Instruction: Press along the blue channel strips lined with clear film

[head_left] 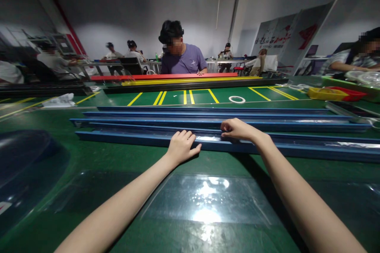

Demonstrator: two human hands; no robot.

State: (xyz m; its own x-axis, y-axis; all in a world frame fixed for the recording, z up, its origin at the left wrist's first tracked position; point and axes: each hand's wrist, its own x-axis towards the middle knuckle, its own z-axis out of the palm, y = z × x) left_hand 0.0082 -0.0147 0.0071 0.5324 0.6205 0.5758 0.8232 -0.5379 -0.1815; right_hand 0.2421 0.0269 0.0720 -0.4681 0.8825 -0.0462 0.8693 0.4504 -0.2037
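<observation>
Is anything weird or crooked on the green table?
A little: the nearest blue channel slants away from the blue channels behind it, and their left ends don't line up. Also, a crumpled white piece lies on the left, looking messy. No spill shows.

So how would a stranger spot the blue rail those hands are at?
On the big green table, several long blue rails lie across the near part. You want the rail closest to the camera. Unlike its neighbours, it has the left hand resting on it.
</observation>
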